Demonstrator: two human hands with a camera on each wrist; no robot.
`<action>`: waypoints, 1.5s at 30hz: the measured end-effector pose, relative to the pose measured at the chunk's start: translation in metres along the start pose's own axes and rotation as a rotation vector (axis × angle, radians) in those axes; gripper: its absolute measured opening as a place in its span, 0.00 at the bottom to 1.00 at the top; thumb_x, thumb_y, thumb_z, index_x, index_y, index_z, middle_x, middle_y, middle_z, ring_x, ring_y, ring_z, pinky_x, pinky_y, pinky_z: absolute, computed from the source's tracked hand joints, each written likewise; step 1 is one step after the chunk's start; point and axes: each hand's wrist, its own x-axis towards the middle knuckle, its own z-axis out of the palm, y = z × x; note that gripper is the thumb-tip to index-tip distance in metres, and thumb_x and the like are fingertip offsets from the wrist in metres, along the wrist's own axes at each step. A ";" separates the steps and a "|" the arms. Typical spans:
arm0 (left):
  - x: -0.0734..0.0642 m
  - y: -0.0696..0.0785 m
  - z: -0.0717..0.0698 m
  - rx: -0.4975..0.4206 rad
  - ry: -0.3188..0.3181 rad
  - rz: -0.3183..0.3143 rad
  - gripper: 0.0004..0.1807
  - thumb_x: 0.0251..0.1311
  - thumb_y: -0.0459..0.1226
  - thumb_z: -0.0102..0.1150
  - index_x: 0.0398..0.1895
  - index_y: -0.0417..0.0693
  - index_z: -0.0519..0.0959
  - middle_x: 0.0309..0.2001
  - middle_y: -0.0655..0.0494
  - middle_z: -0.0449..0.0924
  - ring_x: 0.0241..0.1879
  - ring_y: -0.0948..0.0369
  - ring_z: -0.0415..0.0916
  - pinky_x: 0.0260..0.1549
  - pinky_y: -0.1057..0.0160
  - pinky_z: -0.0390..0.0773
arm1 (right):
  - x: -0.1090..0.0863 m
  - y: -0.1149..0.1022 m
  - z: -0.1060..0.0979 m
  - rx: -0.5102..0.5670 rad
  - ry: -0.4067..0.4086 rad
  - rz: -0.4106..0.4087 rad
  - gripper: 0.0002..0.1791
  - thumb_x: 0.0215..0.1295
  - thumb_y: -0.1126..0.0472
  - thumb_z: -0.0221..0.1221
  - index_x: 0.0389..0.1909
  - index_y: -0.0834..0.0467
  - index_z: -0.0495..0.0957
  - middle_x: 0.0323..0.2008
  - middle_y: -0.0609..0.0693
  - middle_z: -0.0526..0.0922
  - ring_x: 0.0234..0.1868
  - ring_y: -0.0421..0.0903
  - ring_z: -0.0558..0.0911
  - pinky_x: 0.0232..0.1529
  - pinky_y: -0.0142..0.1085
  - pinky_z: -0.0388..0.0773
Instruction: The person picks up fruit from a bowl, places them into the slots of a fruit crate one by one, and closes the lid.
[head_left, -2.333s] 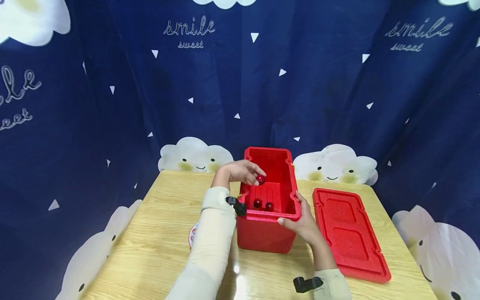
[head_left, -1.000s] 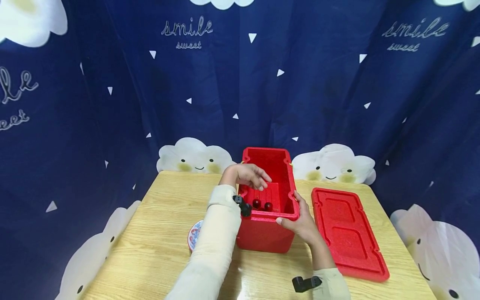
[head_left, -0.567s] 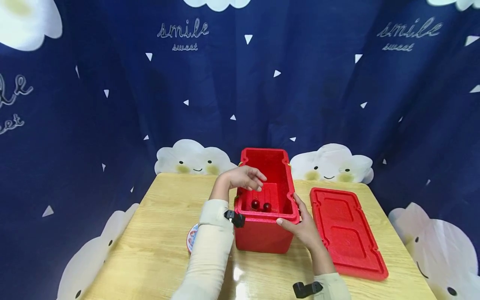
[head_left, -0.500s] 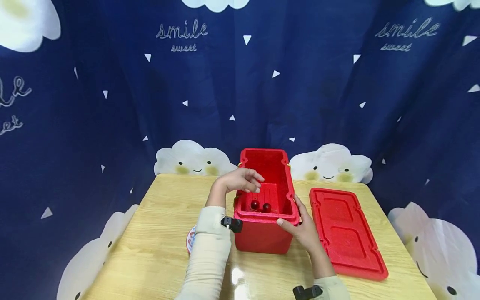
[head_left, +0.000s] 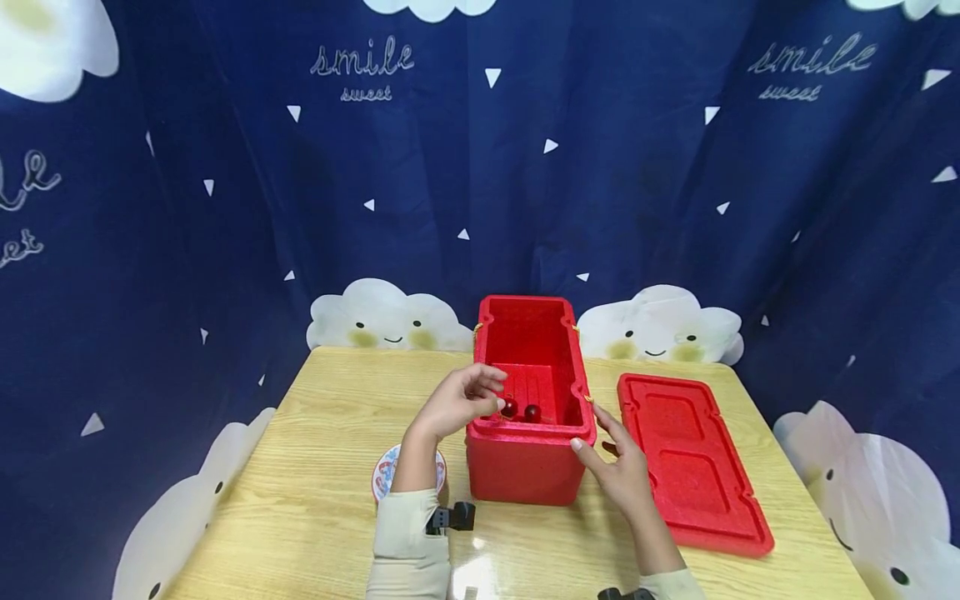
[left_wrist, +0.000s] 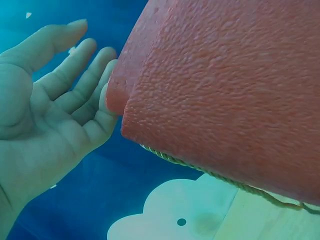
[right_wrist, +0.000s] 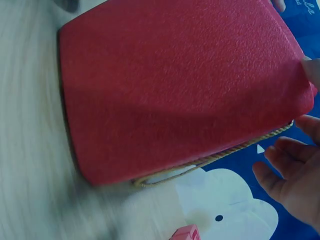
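A red foam box [head_left: 528, 471] stands uncovered on the table, yellow cord at its sides. Inside, two dark red cherries [head_left: 532, 413] with stems lie on the floor near the front wall. My left hand [head_left: 459, 402] is at the front left corner of the rim, fingers loosely bent and holding nothing. In the left wrist view its fingertips are right at the box's edge, palm facing the camera. At the front right corner, my right hand [head_left: 621, 471] has its thumb against the front wall and its index fingertip by the rim; the other fingers are spread loosely off the side.
A red lid [head_left: 693, 462] with recessed panels lies flat on the table [head_left: 300, 500] to the right of the box. Left of the box sits a patterned plate [head_left: 385, 473], partly hidden behind my left forearm. A dark blue curtain [head_left: 420, 167] hangs behind the table.
The cherry my left hand pinched 2.3 seconds ago has left its fingers. That hand has moved back toward me to the front left rim. My right hand has loosened from its corner.
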 end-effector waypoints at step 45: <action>-0.056 -0.012 0.151 -0.065 0.703 0.408 0.19 0.44 0.17 0.59 0.41 0.37 0.75 0.38 0.43 0.76 0.36 0.46 0.75 0.33 0.56 0.77 | -0.041 0.067 -0.068 -0.102 0.175 0.204 0.28 0.61 0.61 0.61 0.60 0.66 0.68 0.53 0.63 0.74 0.50 0.43 0.73 0.38 0.16 0.65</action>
